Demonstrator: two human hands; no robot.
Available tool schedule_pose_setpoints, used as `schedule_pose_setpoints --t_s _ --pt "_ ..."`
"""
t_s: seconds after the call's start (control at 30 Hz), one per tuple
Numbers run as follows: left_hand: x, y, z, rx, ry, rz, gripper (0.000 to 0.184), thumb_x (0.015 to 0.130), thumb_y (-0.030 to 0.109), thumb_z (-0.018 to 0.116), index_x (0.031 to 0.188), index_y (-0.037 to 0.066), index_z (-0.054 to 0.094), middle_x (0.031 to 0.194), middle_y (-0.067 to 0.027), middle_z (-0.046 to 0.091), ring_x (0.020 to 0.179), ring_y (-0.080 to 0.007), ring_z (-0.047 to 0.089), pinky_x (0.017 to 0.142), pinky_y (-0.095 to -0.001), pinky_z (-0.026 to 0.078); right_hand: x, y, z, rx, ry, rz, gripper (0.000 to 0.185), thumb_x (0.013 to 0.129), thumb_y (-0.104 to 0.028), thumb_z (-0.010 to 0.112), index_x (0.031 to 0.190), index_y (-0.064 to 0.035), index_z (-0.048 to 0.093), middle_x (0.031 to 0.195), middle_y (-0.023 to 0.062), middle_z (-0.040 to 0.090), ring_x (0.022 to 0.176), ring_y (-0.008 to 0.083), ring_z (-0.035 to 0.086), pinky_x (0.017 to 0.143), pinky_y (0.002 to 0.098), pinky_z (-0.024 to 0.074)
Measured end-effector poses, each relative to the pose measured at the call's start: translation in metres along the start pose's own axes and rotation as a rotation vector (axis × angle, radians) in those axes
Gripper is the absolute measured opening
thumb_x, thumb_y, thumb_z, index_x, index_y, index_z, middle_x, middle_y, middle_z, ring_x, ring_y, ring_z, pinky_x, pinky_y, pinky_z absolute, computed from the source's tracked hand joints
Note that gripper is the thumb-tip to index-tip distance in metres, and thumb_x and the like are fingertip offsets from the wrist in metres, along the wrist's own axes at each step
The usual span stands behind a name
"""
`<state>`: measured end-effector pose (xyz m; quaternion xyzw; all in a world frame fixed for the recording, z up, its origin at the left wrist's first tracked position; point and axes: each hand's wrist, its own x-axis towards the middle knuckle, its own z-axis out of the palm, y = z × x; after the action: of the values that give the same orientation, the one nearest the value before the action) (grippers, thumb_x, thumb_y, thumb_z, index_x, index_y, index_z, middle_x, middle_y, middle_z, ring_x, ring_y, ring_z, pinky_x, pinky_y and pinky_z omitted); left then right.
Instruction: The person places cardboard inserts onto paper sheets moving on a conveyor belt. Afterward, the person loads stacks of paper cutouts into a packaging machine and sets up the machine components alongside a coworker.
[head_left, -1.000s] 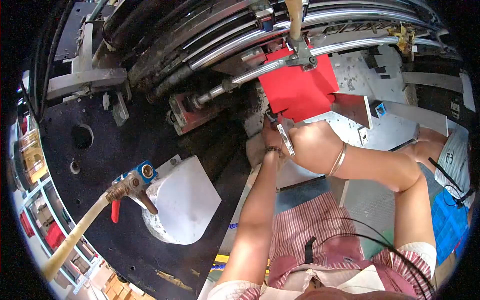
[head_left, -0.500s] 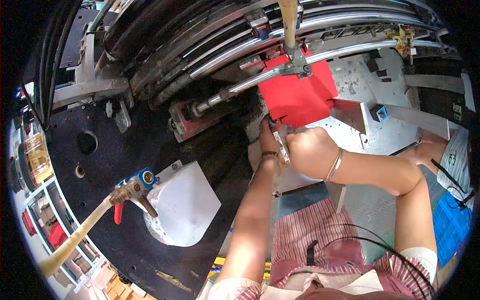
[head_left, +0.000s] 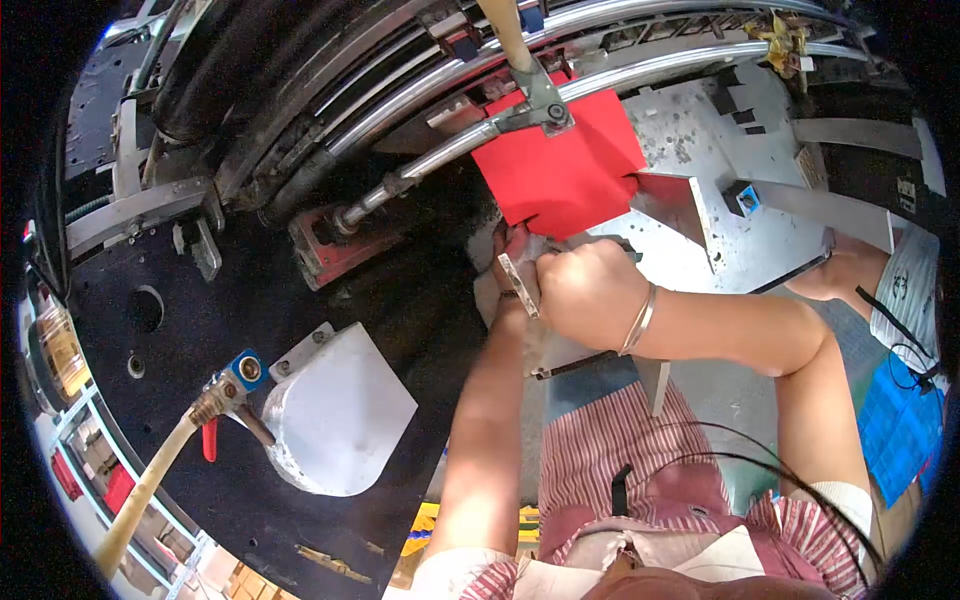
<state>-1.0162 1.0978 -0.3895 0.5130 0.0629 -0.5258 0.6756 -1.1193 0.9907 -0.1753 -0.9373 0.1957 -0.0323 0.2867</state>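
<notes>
A stack-like red sheet (head_left: 560, 165) lies on the pale metal table (head_left: 690, 130), beneath a steel bar. My left hand (head_left: 508, 255) is at the sheet's near left corner; a metal plate edge (head_left: 520, 285) partly hides it, and its fingers are mostly out of sight. My right hand (head_left: 590, 290) is closed in a fist just below the sheet's near edge, beside that upright plate. Whatever is inside the fist, if anything, is hidden. A bracelet circles the right wrist.
Steel rods (head_left: 430, 175) cross above the sheet. Upright metal guides (head_left: 680, 210) stand to its right, near a small blue block (head_left: 743, 198). On the left, a black panel carries a white rounded cover (head_left: 345, 415) and a valve (head_left: 240, 375) with hose. Another person's arm (head_left: 850, 270) is at right.
The whole view has shifted, so the machine and red sheet sit farther left and slightly higher. Both hands stay close to the sheet's near edge, the right still in a fist.
</notes>
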Motion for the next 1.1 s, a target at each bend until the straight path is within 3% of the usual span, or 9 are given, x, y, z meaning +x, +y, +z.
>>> schedule_pose_setpoints --t_s 0.2,0.33,0.37,0.5,0.67,0.8,0.87,0.97,1.1 --pt "-0.001 0.011 0.002 0.285 -0.001 0.054 0.047 0.078 0.016 0.058 0.121 0.001 0.047 0.114 -0.0157 0.054 0.111 -0.0291 0.05 0.096 -0.0399 0.038 -0.005 0.021 -0.02 0.204 -0.292 0.03 0.028 0.085 -0.031 0.056 0.086 -0.0031 0.061 0.068 0.0173 0.062 0.067 0.0309 0.064 0.062 0.0408 0.0507" --pt "-0.024 0.03 0.015 0.581 0.06 0.227 0.051 0.073 0.01 0.062 0.121 0.0 0.047 0.113 -0.0177 0.054 0.111 -0.0314 0.05 0.096 -0.0417 0.037 -0.06 0.07 -0.023 0.397 -0.153 0.091 0.026 0.091 -0.031 0.049 0.097 -0.008 0.06 0.086 0.0144 0.066 0.079 0.0325 0.064 0.07 0.0425 0.0494" --pt "-0.043 0.033 0.022 0.642 0.086 0.324 0.052 0.072 0.009 0.063 0.121 0.0 0.046 0.112 -0.0182 0.054 0.111 -0.032 0.05 0.096 -0.0422 0.037 -0.072 0.084 -0.019 0.514 -0.292 0.348 0.027 0.091 -0.03 0.05 0.105 -0.0086 0.058 0.092 0.014 0.065 0.081 0.0318 0.064 0.071 0.0422 0.0493" --pt "-0.105 -0.04 0.017 1.659 0.138 0.527 0.06 0.065 0.002 0.067 0.12 -0.001 0.046 0.107 -0.0219 0.054 0.102 -0.0354 0.053 0.092 -0.0429 0.04 -0.136 0.122 0.08 0.269 -0.277 0.694 0.053 0.085 -0.027 0.062 0.131 -0.0093 0.043 0.115 0.0195 0.058 0.093 0.0343 0.062 0.077 0.0424 0.0503" --pt "-0.126 -0.056 0.089 1.199 0.017 0.266 0.039 0.084 0.014 0.058 0.117 -0.005 0.049 0.103 -0.0226 0.057 0.092 -0.0372 0.057 0.081 -0.0403 0.047 -0.133 0.142 0.181 0.243 -0.188 0.741 0.069 0.08 -0.026 0.069 0.137 -0.0107 0.034 0.122 0.0266 0.05 0.1 0.0404 0.058 0.084 0.0455 0.0489" --pt "-0.092 -0.063 0.064 1.333 -0.086 0.029 0.036 0.093 0.023 0.05 0.118 -0.002 0.053 0.112 -0.0228 0.057 0.104 -0.0389 0.054 0.089 -0.0416 0.043 -0.112 0.149 0.19 0.287 -0.264 0.848 0.062 0.08 -0.027 0.068 0.13 -0.004 0.04 0.119 0.025 0.052 0.103 0.04 0.057 0.086 0.0454 0.048" --pt "-0.067 -0.06 0.063 1.298 -0.028 0.182 0.036 0.094 0.028 0.048 0.117 0.002 0.057 0.117 -0.0205 0.058 0.11 -0.035 0.053 0.093 -0.0418 0.042 -0.106 0.159 0.204 0.278 -0.016 0.686 0.058 0.081 -0.038 0.066 0.12 -0.0021 0.045 0.109 0.0233 0.058 0.095 0.0409 0.059 0.078 0.0476 0.0489" --pt "-0.05 -0.039 0.07 1.791 0.017 0.904 0.028 0.094 0.023 0.047 0.112 0.006 0.059 0.098 -0.0187 0.062 0.083 -0.0329 0.061 0.07 -0.0398 0.049 -0.079 0.173 0.209 0.229 0.161 0.612 0.058 0.079 -0.038 0.068 0.118 -0.002 0.046 0.108 0.0226 0.058 0.095 0.0409 0.059 0.078 0.0481 0.0485" --pt "-0.043 -0.031 0.079 1.702 0.088 0.996 0.023 0.092 0.023 0.051 0.108 0.011 0.062 0.088 -0.0172 0.064 0.068 -0.0309 0.064 0.056 -0.0393 0.051 -0.065 0.212 0.277 0.447 0.232 0.619 0.059 0.077 -0.037 0.07 0.118 -0.0021 0.046 0.108 0.0224 0.057 0.098 0.041 0.057 0.08 0.0481 0.0481"
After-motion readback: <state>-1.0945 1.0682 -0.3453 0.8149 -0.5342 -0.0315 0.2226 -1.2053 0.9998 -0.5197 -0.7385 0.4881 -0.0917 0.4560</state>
